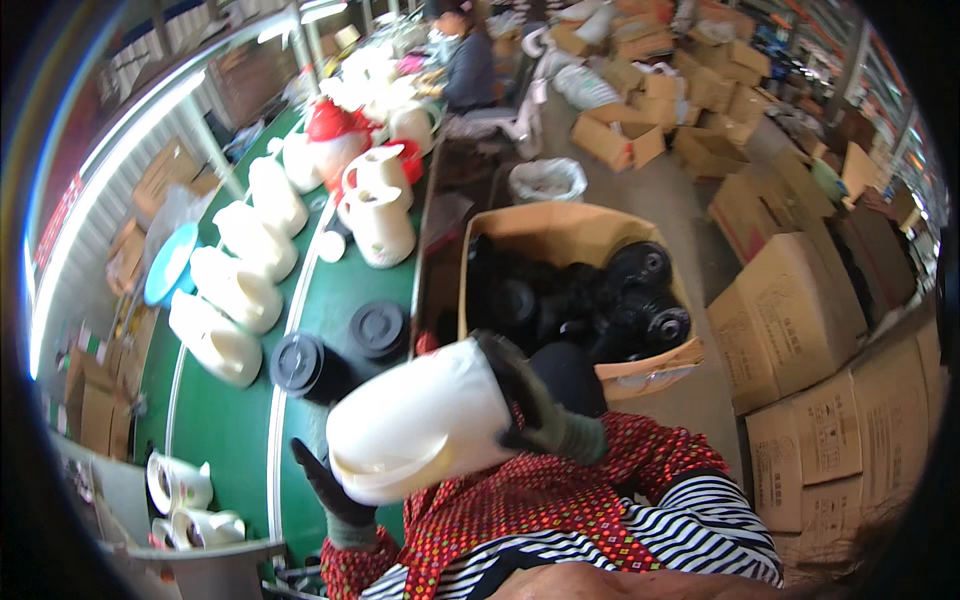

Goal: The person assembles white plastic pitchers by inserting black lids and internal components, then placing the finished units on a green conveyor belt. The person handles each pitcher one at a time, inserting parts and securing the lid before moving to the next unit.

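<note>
A white plastic jug body [420, 415] lies tilted on its side in front of me, its curved handle facing down and toward me. My right hand [545, 405], in a dark glove with a grey-green cuff, is closed round its right end. My left hand [333, 492], gloved alike, is beside the jug's lower left end with its fingers stretched upward; part of it is hidden behind the jug. Just beyond the jug, a black lidded cylinder [305, 365] and another black cylinder [380, 330] stand on the green conveyor belt [240, 440].
White jugs [235, 285] line the belt's left side; more stand farther along. A cardboard box [565, 220] of black parts is at my right. Cartons [790, 320] crowd the far right. A blue round lid [172, 265] leans by the belt. Another person [470, 65] sits farther up.
</note>
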Tool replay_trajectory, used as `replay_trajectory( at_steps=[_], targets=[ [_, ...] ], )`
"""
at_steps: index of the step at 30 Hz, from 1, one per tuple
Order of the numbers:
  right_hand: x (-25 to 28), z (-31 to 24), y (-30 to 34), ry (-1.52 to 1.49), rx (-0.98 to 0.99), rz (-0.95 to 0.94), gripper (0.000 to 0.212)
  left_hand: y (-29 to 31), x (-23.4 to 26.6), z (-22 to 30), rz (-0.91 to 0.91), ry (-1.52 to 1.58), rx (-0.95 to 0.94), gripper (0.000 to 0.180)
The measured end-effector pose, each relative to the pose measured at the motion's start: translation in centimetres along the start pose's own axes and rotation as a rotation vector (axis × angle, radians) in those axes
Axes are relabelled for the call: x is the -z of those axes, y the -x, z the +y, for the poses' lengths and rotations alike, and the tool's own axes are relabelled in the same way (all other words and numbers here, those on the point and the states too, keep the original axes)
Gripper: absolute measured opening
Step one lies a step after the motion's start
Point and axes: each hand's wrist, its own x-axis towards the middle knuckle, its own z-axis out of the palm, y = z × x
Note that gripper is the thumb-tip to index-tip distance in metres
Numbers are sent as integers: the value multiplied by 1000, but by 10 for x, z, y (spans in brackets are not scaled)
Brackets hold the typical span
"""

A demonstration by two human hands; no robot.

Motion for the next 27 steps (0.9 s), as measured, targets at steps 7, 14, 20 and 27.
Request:
replay_trajectory(
  at_steps=[7, 14, 20, 27],
  targets=[
    [-12, -50, -43, 415, 590, -403, 97, 16, 86, 0, -43, -136, 140, 75],
    [-25, -59, -71, 397, 411, -587, 77, -33, 55, -58, 116, 107, 75, 60],
    [-14, -17, -63, 270, 157, -234, 73, -38, 20, -26, 328, 166, -145, 47],
    [-61, 47, -26, -384, -216, 69, 61, -23, 8, 9, 437, -273, -208, 44]
  ],
)
